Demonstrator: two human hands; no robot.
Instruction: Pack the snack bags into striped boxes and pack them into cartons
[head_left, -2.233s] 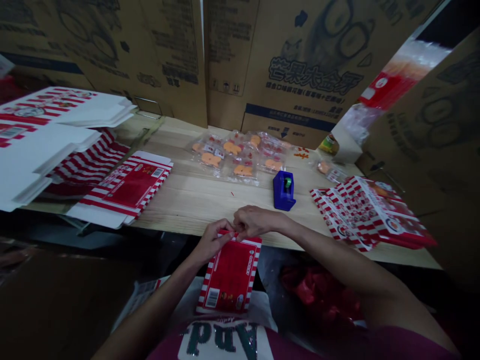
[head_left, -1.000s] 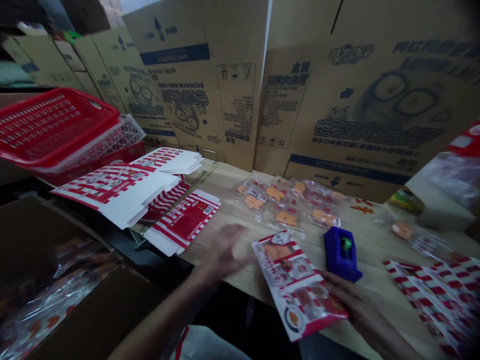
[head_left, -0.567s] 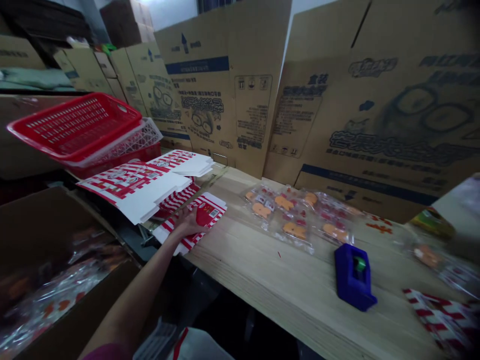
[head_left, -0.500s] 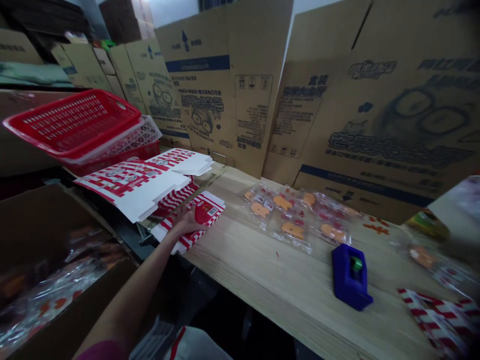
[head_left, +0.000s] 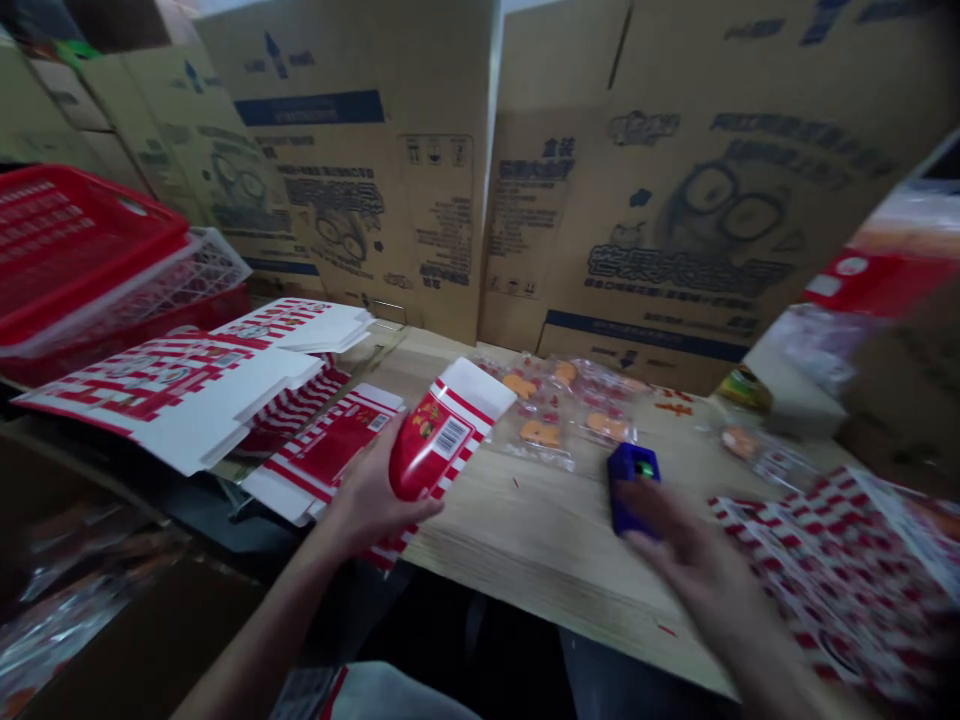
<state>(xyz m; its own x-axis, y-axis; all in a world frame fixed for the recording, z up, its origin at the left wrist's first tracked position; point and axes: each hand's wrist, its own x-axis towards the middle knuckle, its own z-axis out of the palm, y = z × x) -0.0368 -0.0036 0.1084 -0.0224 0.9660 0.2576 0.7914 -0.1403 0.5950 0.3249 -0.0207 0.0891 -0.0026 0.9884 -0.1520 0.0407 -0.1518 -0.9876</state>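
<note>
Left hand [head_left: 364,490] grips one part-folded red-striped carton [head_left: 442,440]; right hand [head_left: 694,540] open, blurred, at blue tape dispenser [head_left: 622,490]; flat carton blanks [head_left: 172,405] lie left of it, printed cartons [head_left: 832,570] right.

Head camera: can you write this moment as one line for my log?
left hand: holds striped box | right hand: near blue tape dispenser | behind: cardboard sheets

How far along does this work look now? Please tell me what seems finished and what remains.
Seems done: printed cartons lie stacked flat on the wooden table. In hand: the left hand holds a striped carton; the right hand is beside a blue tape dispenser. Seems left: clear packets of orange pieces.
</note>
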